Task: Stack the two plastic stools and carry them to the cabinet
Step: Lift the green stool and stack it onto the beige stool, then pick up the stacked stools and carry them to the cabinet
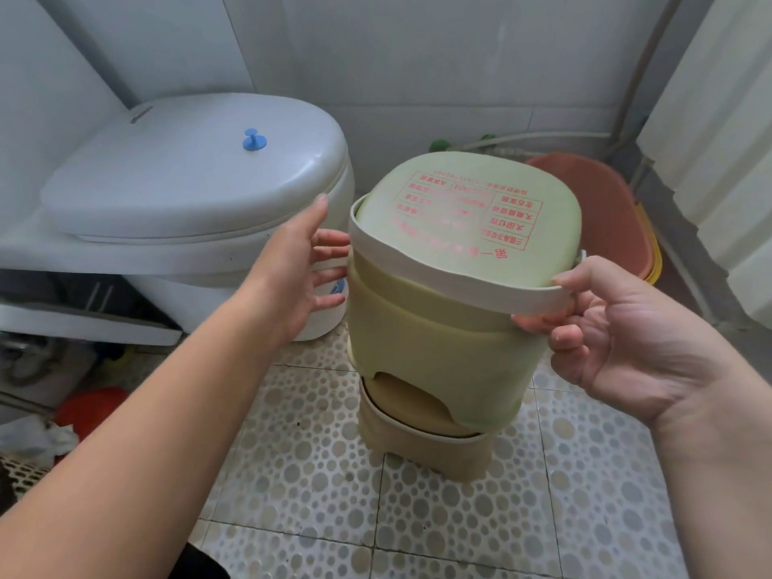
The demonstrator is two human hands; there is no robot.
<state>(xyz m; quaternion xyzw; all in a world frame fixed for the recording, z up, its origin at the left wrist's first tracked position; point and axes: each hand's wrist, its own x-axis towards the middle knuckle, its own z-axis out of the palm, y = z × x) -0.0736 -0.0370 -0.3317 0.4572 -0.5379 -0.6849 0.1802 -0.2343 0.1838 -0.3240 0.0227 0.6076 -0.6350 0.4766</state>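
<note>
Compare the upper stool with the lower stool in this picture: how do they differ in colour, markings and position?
The upper stool is pale green; the lower stool is beige. The upper stool's seat bears red printed text; none shows on the lower stool's mostly hidden seat. The upper stool is tilted, gripped by the left hand and right hand; the lower stool stands on the tiled floor. Both have pale seat rims.

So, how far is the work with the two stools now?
Stacking looks nearly done: the green stool sits over the beige stool on the tiled floor, slightly tilted. In hand: the left hand and right hand are at its white rim. Left: carrying both to the cabinet, which is not in view.
</note>
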